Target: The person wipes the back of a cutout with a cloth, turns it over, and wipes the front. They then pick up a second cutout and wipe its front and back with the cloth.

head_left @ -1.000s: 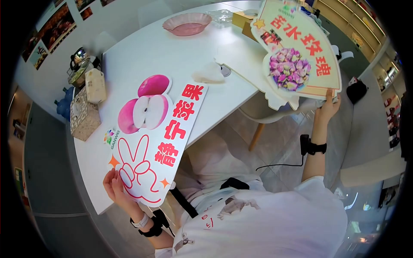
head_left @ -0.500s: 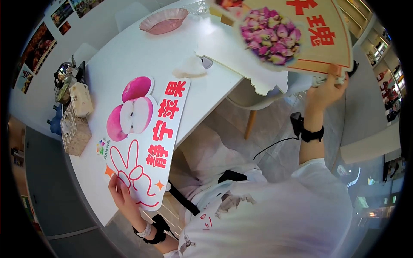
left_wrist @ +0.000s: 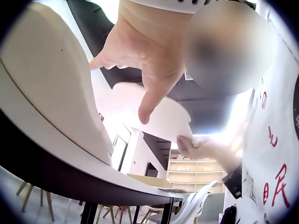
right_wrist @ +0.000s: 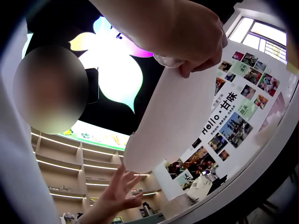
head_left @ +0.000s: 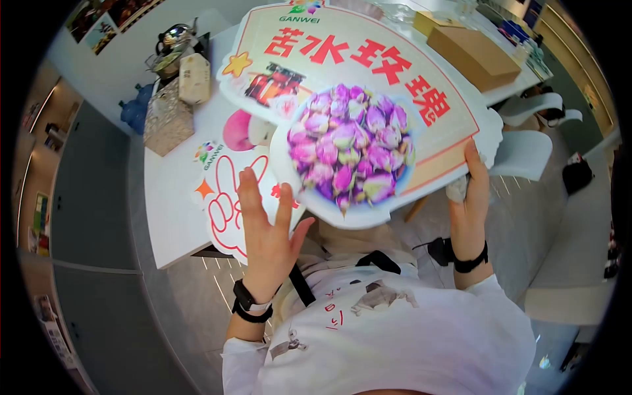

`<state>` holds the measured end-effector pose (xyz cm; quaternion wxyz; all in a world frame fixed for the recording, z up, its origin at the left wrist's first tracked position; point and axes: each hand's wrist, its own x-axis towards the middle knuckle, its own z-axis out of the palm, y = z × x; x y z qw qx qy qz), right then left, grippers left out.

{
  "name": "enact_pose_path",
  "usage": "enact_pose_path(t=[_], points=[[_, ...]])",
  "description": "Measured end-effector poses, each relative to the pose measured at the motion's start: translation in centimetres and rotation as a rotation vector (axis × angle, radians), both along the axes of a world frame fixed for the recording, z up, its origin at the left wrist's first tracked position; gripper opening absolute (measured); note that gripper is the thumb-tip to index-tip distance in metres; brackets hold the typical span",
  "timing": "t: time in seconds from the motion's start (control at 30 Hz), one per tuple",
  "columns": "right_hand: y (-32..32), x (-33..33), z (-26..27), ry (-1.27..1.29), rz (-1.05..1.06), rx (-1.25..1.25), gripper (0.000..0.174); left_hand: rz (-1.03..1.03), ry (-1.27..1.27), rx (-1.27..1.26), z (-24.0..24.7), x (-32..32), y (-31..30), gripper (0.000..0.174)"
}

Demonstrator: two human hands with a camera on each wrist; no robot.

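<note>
My right hand (head_left: 469, 204) grips the lower right corner of a fan-shaped sign (head_left: 434, 85) with red characters and a bowl of purple rosebuds. A crumpled white wad (head_left: 455, 191) is tucked in the same hand, perhaps tissue or cloth. In the right wrist view, the sign's plain white back (right_wrist: 173, 116) hangs from that hand. My left hand (head_left: 268, 243) has its fingers spread, fingertips close to the rose sign's lower left edge. Behind it, an apple sign (head_left: 227, 197) with a red line-drawn hand lies on the table, partly hidden by the rose sign.
On the white table (head_left: 172, 217) stand a patterned box (head_left: 168, 122), a pale tissue pack (head_left: 195, 79) and a metal kettle (head_left: 176, 38) at the left. A brown cardboard box (head_left: 474, 56) sits at the far right. White chairs (head_left: 523, 155) stand along the right side.
The rose sign has come from the right to in front of my body, now overlapping the apple sign. My left hand has left the apple sign and risen toward the rose sign, fingers spreading.
</note>
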<state>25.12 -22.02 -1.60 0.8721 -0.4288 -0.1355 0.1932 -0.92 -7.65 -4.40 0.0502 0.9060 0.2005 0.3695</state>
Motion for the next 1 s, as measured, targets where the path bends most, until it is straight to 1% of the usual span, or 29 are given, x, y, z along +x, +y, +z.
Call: enact_pose_path(t=[0.03,0.07,0.1,0.17,0.2,0.23,0.3,0.33,0.37,0.4,0.43,0.5,0.53,0.63,0.67,0.77,0.8,0.87,0.9,0.93,1.0], points=[[-0.1,-1.1,0.5,0.012,0.021,-0.018,0.042,0.011,-0.009,0.003,-0.1,-0.2,0.0,0.097],[-0.7,-1.8,1.5,-0.046,0.097,-0.053,0.046,0.029,-0.078,-0.024,0.3,0.0,-0.6,0.085],[-1.0,-1.9,1.2,-0.044,0.156,-0.037,0.047,0.041,-0.151,-0.049,0.2,-0.1,-0.9,0.074],[-2.0,-1.5,0.2,-0.036,0.26,-0.011,0.049,0.096,-0.177,-0.022,0.7,-1.7,-1.3,0.06],[-3.1,-1.7,-0.4,-0.135,0.235,-0.023,0.064,0.117,-0.188,-0.009,1.0,-2.1,-1.4,0.054],[-3.4,-1.5,-0.8,-0.164,0.328,0.104,0.07,0.177,-0.256,0.044,1.3,-2.1,-1.5,0.039],[-4.0,-1.2,-1.6,-0.214,0.515,0.359,0.082,0.158,-0.375,-0.083,1.4,-2.4,-1.4,0.032],[-4.1,-1.0,-1.6,-0.145,0.522,0.293,0.094,0.082,-0.504,-0.181,1.0,-2.5,-0.9,0.029],[-2.9,-1.1,-1.6,-0.218,0.456,0.182,0.083,0.003,-0.635,-0.276,0.4,-2.6,0.1,0.027],[-1.6,-1.1,-1.7,-0.287,0.391,0.067,0.073,-0.082,-0.714,-0.36,0.0,-2.6,0.7,0.033],[0.1,-1.0,-1.4,-0.289,0.395,0.013,0.064,-0.119,-0.891,-0.415,-0.3,-2.0,1.4,0.031],[3.1,-0.7,-1.8,-0.258,0.424,-0.098,0.047,-0.088,-1.169,-0.654,-1.4,-2.6,2.2,0.035],[4.1,-0.7,-2.4,-0.213,0.489,-0.143,0.048,-0.117,-1.318,-0.727,0.1,-1.9,1.7,0.039],[6.0,-1.8,-3.4,-0.315,0.506,-0.284,0.053,-0.293,-1.416,-1.023,2.0,-2.5,1.2,0.042],[6.3,-2.2,-3.2,-0.319,0.514,-0.259,0.057,-0.331,-1.422,-1.107,1.9,-2.9,1.4,0.04],[5.8,-1.4,-3.7,-0.259,0.7,-0.226,0.051,-0.294,-1.388,-1.247,1.6,-3.1,1.0,0.039],[5.5,-1.5,-3.5,-0.237,0.663,-0.236,0.039,-0.308,-1.348,-1.273,1.4,-2.9,0.9,0.038],[4.7,-1.5,-2.8,-0.201,0.582,-0.223,0.03,-0.304,-1.224,-1.355,0.6,-2.9,0.9,0.039],[4.1,-1.4,-2.5,-0.179,0.534,-0.22,0.026,-0.305,-1.155,-1.401,0.0,-2.8,0.9,0.04],[3.5,-1.0,-2.4,-0.136,0.476,-0.218,0.024,-0.276,-0.989,-1.441,-0.4,-2.9,1.0,0.045],[2.2,0.2,-2.3,-0.054,0.339,-0.214,0.02,-0.284,-0.803,-1.431,0.6,-2.5,0.2,0.049]])
